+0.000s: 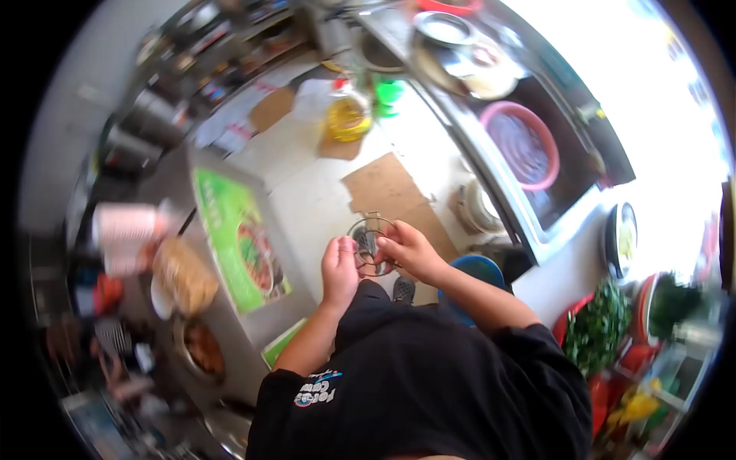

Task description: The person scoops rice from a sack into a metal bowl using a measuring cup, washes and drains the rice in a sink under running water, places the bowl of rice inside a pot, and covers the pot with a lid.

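Note:
Out in front of my body, both hands hold a round metal wire frame (371, 217), with rings and thin struts; its exact kind is unclear. My left hand (340, 268) is closed at the frame's left side, its fingers pressed together. On the right side, my right hand (412, 251) pinches the frame, some fingers passing behind or into the ring. The inside of the frame is partly hidden by fingers. Below it show the floor and one dark shoe (403, 289).
A steel sink counter on the right holds a pink basin (550, 146). Leafy greens (598, 326) lie at lower right. An oil jug (347, 119) stands on floor cardboard ahead. The left counter (264, 207) carries a bagged tan item (184, 276). A blue bin (479, 270) is near my right forearm.

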Demonstrator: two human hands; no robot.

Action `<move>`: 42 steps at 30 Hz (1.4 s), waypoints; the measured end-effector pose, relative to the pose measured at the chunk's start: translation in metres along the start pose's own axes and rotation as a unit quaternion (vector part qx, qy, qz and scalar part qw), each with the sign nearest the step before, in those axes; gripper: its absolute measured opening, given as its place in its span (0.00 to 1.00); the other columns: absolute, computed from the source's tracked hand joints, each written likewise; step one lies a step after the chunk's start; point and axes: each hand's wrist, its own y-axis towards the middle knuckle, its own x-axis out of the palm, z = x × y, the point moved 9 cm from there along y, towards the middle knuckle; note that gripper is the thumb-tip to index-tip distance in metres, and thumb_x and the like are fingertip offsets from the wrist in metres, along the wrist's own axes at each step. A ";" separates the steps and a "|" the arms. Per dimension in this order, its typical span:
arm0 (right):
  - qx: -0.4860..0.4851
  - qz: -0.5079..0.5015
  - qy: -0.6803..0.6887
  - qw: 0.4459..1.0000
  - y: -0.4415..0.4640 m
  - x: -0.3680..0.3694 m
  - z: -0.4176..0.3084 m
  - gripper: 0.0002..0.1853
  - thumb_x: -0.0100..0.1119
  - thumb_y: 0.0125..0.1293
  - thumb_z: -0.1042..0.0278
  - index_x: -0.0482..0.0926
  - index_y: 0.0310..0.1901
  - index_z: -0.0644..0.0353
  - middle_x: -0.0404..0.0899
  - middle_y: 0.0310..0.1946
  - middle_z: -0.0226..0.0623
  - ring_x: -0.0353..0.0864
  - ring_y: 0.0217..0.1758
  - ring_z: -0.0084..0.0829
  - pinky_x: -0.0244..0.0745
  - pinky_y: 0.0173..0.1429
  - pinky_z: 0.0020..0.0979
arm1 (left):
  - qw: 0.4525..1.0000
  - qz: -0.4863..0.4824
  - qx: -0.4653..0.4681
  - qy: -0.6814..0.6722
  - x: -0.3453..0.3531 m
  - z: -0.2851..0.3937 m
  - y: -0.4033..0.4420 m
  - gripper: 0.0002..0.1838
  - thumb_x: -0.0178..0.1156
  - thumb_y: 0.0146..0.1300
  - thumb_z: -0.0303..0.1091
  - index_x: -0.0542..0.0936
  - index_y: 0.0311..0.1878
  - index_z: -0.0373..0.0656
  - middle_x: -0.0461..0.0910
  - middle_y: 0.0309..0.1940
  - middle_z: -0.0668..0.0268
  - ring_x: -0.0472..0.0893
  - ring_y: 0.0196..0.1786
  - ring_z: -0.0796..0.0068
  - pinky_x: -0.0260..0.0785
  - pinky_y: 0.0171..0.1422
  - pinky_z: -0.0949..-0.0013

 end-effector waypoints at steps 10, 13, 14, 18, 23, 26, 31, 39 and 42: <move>-0.180 0.497 -0.036 0.848 -0.018 -0.265 -0.119 0.12 0.51 0.70 0.67 0.72 0.46 0.68 0.78 0.30 0.38 0.78 0.27 0.24 0.74 0.34 0.24 | 0.950 -0.278 0.130 0.061 0.147 0.124 0.224 0.07 0.52 0.70 0.28 0.77 0.43 0.36 0.79 0.29 0.64 0.76 0.34 0.78 0.70 0.43 0.72; -0.192 0.603 -0.060 0.772 -0.051 -0.350 -0.112 0.09 0.53 0.69 0.70 0.72 0.44 0.68 0.79 0.29 0.37 0.79 0.29 0.23 0.76 0.34 0.24 | 0.758 -0.407 0.477 0.180 0.221 0.225 0.188 0.06 0.57 0.62 0.23 0.79 0.41 0.36 0.77 0.27 0.62 0.77 0.31 0.69 0.70 0.38 0.70; -0.178 0.628 -0.097 0.752 -0.059 -0.385 -0.099 0.09 0.53 0.69 0.70 0.72 0.43 0.68 0.79 0.29 0.37 0.80 0.30 0.24 0.76 0.35 0.24 | 0.693 -0.442 0.546 0.163 0.241 0.251 0.170 0.07 0.59 0.58 0.23 0.79 0.41 0.37 0.77 0.27 0.62 0.77 0.30 0.67 0.70 0.37 0.70; -0.102 0.626 -0.073 0.770 -0.046 -0.466 -0.069 0.07 0.52 0.69 0.71 0.72 0.42 0.67 0.78 0.28 0.35 0.79 0.28 0.23 0.78 0.32 0.23 | 0.541 -0.477 0.676 0.148 0.304 0.315 0.118 0.12 0.60 0.45 0.29 0.78 0.36 0.39 0.74 0.24 0.67 0.75 0.27 0.71 0.69 0.33 0.67; -0.068 0.600 -0.083 0.793 -0.001 -0.545 -0.031 0.07 0.53 0.69 0.72 0.72 0.43 0.68 0.78 0.27 0.35 0.78 0.27 0.22 0.78 0.30 0.24 | 0.520 -0.424 0.739 0.060 0.364 0.349 0.094 0.10 0.55 0.43 0.40 0.72 0.19 0.42 0.69 0.18 0.68 0.69 0.24 0.70 0.61 0.31 0.65; -0.036 0.580 -0.074 0.810 0.016 -0.594 0.009 0.09 0.54 0.68 0.71 0.72 0.43 0.68 0.78 0.26 0.35 0.78 0.27 0.22 0.77 0.30 0.23 | 0.529 -0.546 0.649 0.050 0.402 0.344 0.122 0.07 0.57 0.48 0.34 0.75 0.24 0.40 0.71 0.20 0.68 0.72 0.24 0.71 0.69 0.34 0.65; -0.048 0.514 -0.029 0.856 0.059 -0.646 0.060 0.08 0.55 0.67 0.71 0.73 0.44 0.65 0.78 0.24 0.33 0.76 0.22 0.22 0.73 0.27 0.24 | 0.589 -0.570 0.565 0.097 0.445 0.320 0.177 0.07 0.59 0.52 0.23 0.79 0.36 0.36 0.75 0.22 0.65 0.75 0.23 0.70 0.75 0.35 0.66; 0.129 0.534 -0.092 0.831 0.113 -0.657 0.151 0.25 0.58 0.58 0.69 0.70 0.58 0.66 0.79 0.44 0.50 0.81 0.43 0.44 0.73 0.52 0.43 | 0.707 -0.496 0.387 0.322 0.451 0.180 0.266 0.17 0.56 0.52 0.15 0.79 0.47 0.35 0.77 0.22 0.62 0.78 0.24 0.66 0.69 0.29 0.65; 0.174 0.581 0.170 0.777 0.081 -0.616 0.063 0.26 0.60 0.56 0.64 0.72 0.56 0.66 0.80 0.43 0.53 0.83 0.41 0.48 0.75 0.49 0.47 | 0.691 -0.493 0.381 0.367 0.451 0.162 0.269 0.17 0.60 0.49 0.16 0.79 0.45 0.34 0.76 0.22 0.60 0.76 0.23 0.63 0.67 0.28 0.64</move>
